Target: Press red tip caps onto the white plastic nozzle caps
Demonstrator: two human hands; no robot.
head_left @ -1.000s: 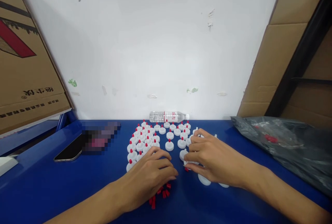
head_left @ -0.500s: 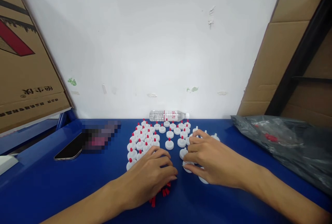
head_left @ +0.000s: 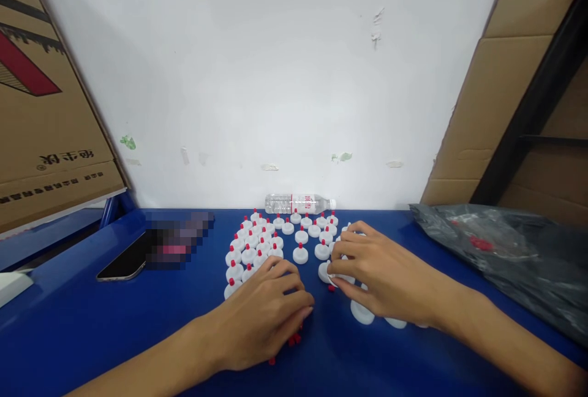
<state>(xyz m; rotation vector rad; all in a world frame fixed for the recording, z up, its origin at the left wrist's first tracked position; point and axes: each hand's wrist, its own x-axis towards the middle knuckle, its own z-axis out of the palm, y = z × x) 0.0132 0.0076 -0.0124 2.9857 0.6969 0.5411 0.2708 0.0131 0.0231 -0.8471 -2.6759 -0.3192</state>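
Several white bottle caps with red tips (head_left: 257, 244) stand in rows on the blue table (head_left: 92, 317). My left hand (head_left: 264, 314) lies curled over a small heap of loose red tips (head_left: 294, 340); what its fingertips hold is hidden. My right hand (head_left: 381, 274) pinches a white cap (head_left: 337, 279) between thumb and fingers. A single red tip (head_left: 331, 288) lies just below that cap. Plain white caps (head_left: 362, 312) without tips lie under and beside my right hand.
A clear water bottle (head_left: 299, 203) lies on its side against the white wall. A black phone (head_left: 123, 262) rests at the left. A dark plastic bag (head_left: 509, 250) holding red parts sits at the right. Cardboard boxes (head_left: 46, 109) lean at both sides.
My right hand has shifted slightly away and up with the white cap. More plain caps show below it. My left hand stays over the red tips.
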